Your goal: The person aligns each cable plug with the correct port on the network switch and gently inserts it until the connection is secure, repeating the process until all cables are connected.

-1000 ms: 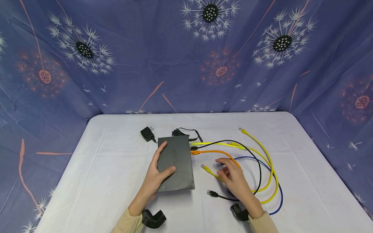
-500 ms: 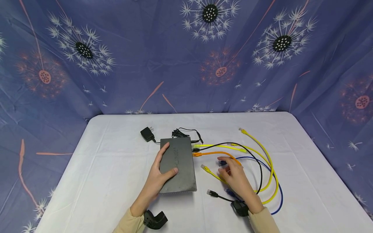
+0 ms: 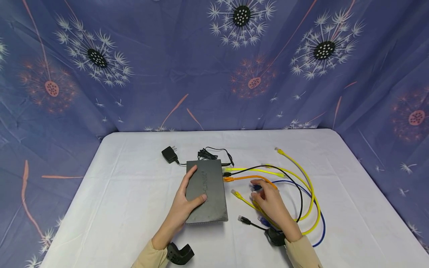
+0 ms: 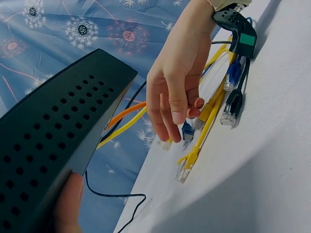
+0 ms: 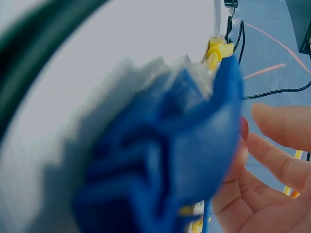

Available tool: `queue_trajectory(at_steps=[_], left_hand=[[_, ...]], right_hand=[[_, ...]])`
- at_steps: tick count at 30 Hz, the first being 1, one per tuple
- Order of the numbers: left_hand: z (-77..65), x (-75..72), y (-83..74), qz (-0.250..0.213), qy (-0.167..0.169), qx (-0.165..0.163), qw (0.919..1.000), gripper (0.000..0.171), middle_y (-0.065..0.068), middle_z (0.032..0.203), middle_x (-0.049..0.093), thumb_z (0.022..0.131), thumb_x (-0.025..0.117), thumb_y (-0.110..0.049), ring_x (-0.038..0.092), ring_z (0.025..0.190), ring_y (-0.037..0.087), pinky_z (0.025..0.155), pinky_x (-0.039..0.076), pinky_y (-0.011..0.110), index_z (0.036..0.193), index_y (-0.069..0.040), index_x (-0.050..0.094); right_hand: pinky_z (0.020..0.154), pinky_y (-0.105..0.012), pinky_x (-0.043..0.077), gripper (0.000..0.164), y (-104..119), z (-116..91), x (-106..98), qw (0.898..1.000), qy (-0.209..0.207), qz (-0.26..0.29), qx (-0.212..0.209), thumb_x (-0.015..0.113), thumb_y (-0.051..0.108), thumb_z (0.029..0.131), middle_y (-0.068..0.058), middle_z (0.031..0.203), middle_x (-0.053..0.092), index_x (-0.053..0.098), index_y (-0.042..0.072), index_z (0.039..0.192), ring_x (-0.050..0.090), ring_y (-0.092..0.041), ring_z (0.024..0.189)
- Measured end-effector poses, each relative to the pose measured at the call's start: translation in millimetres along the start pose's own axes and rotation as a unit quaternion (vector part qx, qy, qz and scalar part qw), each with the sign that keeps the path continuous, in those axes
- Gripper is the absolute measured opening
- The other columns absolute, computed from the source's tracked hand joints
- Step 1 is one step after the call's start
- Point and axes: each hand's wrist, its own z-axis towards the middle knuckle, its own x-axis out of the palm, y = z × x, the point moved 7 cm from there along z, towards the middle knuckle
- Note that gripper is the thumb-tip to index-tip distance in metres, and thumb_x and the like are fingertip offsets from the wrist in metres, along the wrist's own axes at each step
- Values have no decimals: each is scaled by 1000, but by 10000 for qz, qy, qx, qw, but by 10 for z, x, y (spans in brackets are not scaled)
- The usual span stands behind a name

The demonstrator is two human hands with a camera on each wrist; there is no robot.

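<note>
My left hand point(image 3: 177, 208) grips a dark grey network switch point(image 3: 212, 199), thumb and forefinger across its top and the other fingers hidden beneath. Yellow, black and orange network cables run from its right side, the orange plug point(image 3: 229, 179) nearest me. My right hand point(image 3: 273, 204) hangs over the loose cables, fingers loosely bent with nothing between them. Just beyond its fingertips is a blue cable plug point(image 3: 256, 188), lower down in the left wrist view. Another blue plug point(image 5: 165, 150) fills the right wrist view, blurred and close.
A loose yellow plug point(image 3: 236, 193) and a black plug point(image 3: 245, 221) lie between the switch and the right forearm. Yellow and blue cables loop to the right. A black power adapter point(image 3: 169, 154) and its coiled cord point(image 3: 207, 153) sit behind, on the white-covered table point(image 3: 117, 193).
The left hand and switch have shifted slightly right and towards me, with the attached cables following. My right hand has moved only a little, its fingers staying near the blue plug.
</note>
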Motion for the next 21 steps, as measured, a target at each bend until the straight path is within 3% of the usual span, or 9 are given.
queue_trajectory(at_steps=[8,13,21], left_hand=[[-2,5,-4,60,-4,46,10000,82,2,157,13,82,74,-13,5,142,27,105,4,63,149,-35,31],[-3,5,1,42,-1,14,10000,82,2,157,14,83,74,-13,6,142,27,106,5,62,149,-36,31],[-9,3,-3,36,7,-36,10000,82,2,157,14,83,73,-15,7,142,28,105,6,62,149,-36,30]], right_hand=[[65,-29,45,36,7,-1,18,10000,64,-64,-42,71,2,83,-9,101,64,63,2,118,53,-10,70],[67,-32,44,37,25,-5,24,9991,5,-353,-233,72,4,80,-8,99,64,64,3,116,53,-8,69],[67,-31,48,32,35,4,32,9999,35,-133,-96,73,3,81,-7,97,64,66,4,112,58,-9,71]])
